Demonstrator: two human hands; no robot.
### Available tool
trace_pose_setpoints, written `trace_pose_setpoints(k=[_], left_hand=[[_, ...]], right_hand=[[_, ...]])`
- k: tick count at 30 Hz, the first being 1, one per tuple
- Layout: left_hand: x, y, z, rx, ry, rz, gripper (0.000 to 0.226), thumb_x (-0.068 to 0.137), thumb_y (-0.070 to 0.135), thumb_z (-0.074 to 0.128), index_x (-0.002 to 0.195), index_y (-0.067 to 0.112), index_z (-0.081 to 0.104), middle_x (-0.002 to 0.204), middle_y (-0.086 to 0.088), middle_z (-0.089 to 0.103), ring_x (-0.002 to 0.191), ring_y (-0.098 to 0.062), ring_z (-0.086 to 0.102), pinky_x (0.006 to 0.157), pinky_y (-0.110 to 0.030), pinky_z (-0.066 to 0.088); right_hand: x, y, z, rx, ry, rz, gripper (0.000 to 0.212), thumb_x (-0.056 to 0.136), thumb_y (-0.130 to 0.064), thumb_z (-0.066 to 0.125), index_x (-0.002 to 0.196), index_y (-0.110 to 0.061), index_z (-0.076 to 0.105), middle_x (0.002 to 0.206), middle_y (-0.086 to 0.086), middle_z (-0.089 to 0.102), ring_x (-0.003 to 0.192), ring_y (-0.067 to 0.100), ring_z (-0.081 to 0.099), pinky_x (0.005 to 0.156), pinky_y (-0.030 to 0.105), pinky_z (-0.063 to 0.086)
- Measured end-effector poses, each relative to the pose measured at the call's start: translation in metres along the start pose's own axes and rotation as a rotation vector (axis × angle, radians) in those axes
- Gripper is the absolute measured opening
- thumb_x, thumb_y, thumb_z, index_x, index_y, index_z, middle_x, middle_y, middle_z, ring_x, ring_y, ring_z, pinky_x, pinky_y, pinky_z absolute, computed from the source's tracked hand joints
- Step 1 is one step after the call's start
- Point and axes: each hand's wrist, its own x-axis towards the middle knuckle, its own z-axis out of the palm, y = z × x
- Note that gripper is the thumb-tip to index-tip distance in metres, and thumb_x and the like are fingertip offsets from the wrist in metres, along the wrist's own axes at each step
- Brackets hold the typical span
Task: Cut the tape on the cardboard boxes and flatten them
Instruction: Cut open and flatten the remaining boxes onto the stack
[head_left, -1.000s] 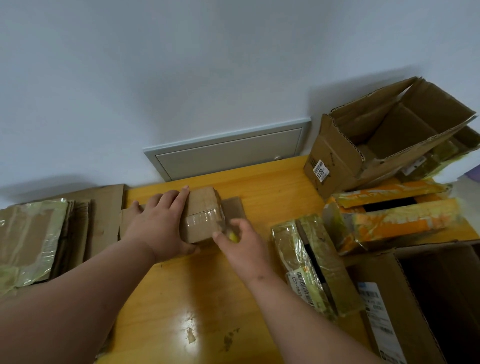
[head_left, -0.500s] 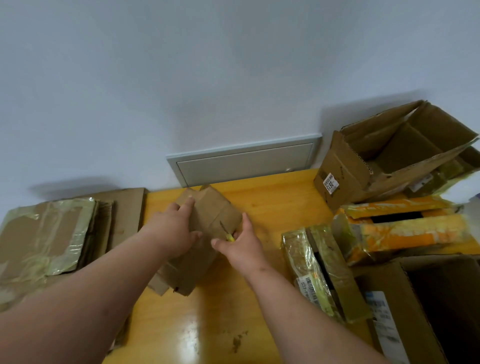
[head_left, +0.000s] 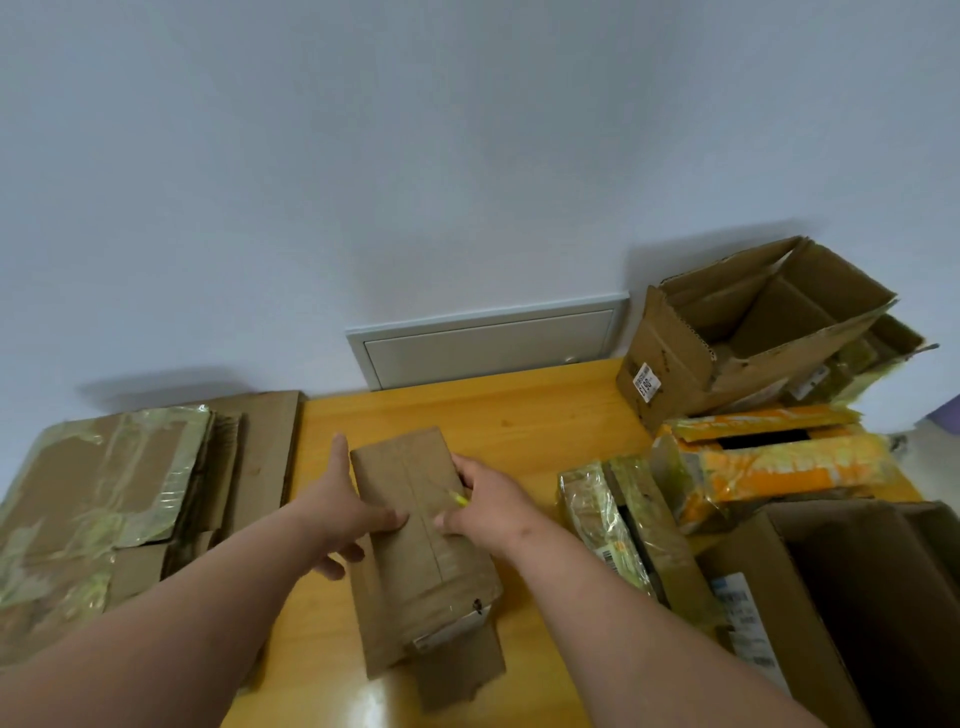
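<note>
Since a half-second ago the small box (head_left: 415, 535) has dropped from upright to lying on the table (head_left: 519, 415), long axis running away from the person; left hand (head_left: 343, 512) grips its left edge, right hand (head_left: 485, 501) pinches a yellow cutter (head_left: 460, 500) (blade hidden) over the centre tape seam (head_left: 423, 525)

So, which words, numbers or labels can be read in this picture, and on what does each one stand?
White sticker on open brown box: digits, too blurred to read surely.
Barcode label on taped flat box: unreadable.
Shipping label on big near box: too blurred.
</note>
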Motion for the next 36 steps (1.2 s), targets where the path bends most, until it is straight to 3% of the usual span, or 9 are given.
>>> trace_pose_setpoints(k=[2, 3, 5, 8, 11, 20, 28, 33, 36], left_hand=[[0.003, -0.001, -0.001, 0.213, 0.102, 0.115, 0.134, 0.070, 0.037, 0.088, 0.152, 0.043, -0.018, 0.156, -0.013, 0.027, 0.130, -0.036, 0.047, 0.087, -0.048, 0.053], [0.006, 0.000, -0.002, 0.317, 0.126, 0.177, 0.131, 0.069, 0.040, 0.088, 0.155, 0.038, -0.012, 0.160, -0.008, 0.018, 0.138, -0.034, 0.036, 0.102, -0.047, 0.046], [0.007, 0.002, -0.004, 0.468, 0.107, 0.240, 0.123, 0.069, 0.044, 0.086, 0.158, 0.028, 0.002, 0.161, -0.002, 0.017, 0.141, -0.028, 0.033, 0.111, -0.042, 0.040], [0.006, 0.003, -0.006, 0.566, 0.123, 0.245, 0.112, 0.063, 0.054, 0.086, 0.152, 0.023, 0.025, 0.135, -0.001, 0.041, 0.121, -0.023, 0.047, 0.099, -0.038, 0.048], [0.004, 0.001, -0.008, 0.603, 0.170, 0.253, 0.104, 0.058, 0.065, 0.082, 0.143, 0.027, 0.036, 0.120, 0.001, 0.044, 0.113, -0.022, 0.048, 0.096, -0.039, 0.050], [0.000, -0.008, -0.013, 0.525, 0.212, 0.239, 0.085, 0.058, 0.056, 0.088, 0.123, 0.030, 0.039, 0.110, 0.004, 0.044, 0.094, -0.016, 0.054, 0.072, -0.030, 0.050], [-0.003, -0.012, -0.016, 0.388, 0.299, 0.349, 0.064, 0.073, 0.041, 0.083, 0.124, 0.031, 0.047, 0.115, 0.005, 0.044, 0.102, -0.020, 0.053, 0.088, -0.038, 0.053], [-0.007, -0.007, -0.019, 0.296, 0.323, 0.416, 0.045, 0.080, 0.032, 0.079, 0.117, 0.030, 0.053, 0.112, 0.005, 0.048, 0.099, -0.018, 0.055, 0.083, -0.033, 0.051], [-0.011, -0.005, -0.018, 0.234, 0.338, 0.448, 0.035, 0.083, 0.030, 0.077, 0.111, 0.032, 0.055, 0.110, 0.006, 0.050, 0.101, -0.017, 0.054, 0.084, -0.034, 0.051]], right_hand=[[-0.004, 0.001, 0.002, -0.029, 0.004, 0.006, 0.089, 0.080, -0.025, 0.078, 0.153, -0.037, 0.028, 0.146, -0.009, 0.049, 0.129, 0.019, 0.050, 0.107, 0.038, 0.043], [-0.006, 0.002, 0.003, -0.045, 0.007, 0.004, 0.089, 0.080, -0.026, 0.078, 0.153, -0.038, 0.028, 0.146, -0.009, 0.049, 0.129, 0.019, 0.050, 0.107, 0.037, 0.043], [-0.008, 0.001, 0.006, -0.092, 0.017, 0.001, 0.088, 0.080, -0.029, 0.078, 0.152, -0.039, 0.029, 0.146, -0.007, 0.050, 0.129, 0.021, 0.050, 0.106, 0.036, 0.043], [-0.011, 0.000, 0.007, -0.198, 0.039, 0.007, 0.081, 0.080, -0.036, 0.078, 0.149, -0.040, 0.034, 0.143, -0.001, 0.049, 0.126, 0.024, 0.052, 0.101, 0.036, 0.047], [-0.013, 0.001, 0.004, -0.248, 0.078, 0.031, 0.077, 0.080, -0.041, 0.077, 0.147, -0.038, 0.038, 0.142, 0.000, 0.045, 0.125, 0.026, 0.052, 0.097, 0.035, 0.047], [-0.012, -0.010, 0.012, -0.326, 0.041, 0.062, 0.078, 0.080, -0.039, 0.077, 0.147, -0.029, 0.037, 0.139, 0.005, 0.050, 0.124, 0.030, 0.051, 0.096, 0.039, 0.049], [-0.012, -0.012, 0.016, -0.420, 0.115, -0.013, 0.075, 0.082, -0.042, 0.073, 0.146, -0.034, 0.036, 0.138, 0.001, 0.047, 0.128, 0.027, 0.045, 0.102, 0.040, 0.038], [-0.014, -0.015, 0.019, -0.327, 0.231, -0.050, 0.055, 0.097, -0.036, 0.045, 0.150, -0.033, 0.033, 0.144, 0.003, 0.045, 0.132, 0.027, 0.041, 0.106, 0.040, 0.031], [-0.019, -0.018, 0.022, -0.340, 0.290, -0.079, 0.048, 0.101, -0.028, 0.038, 0.150, -0.031, 0.035, 0.142, 0.002, 0.047, 0.130, 0.026, 0.042, 0.104, 0.040, 0.029]])
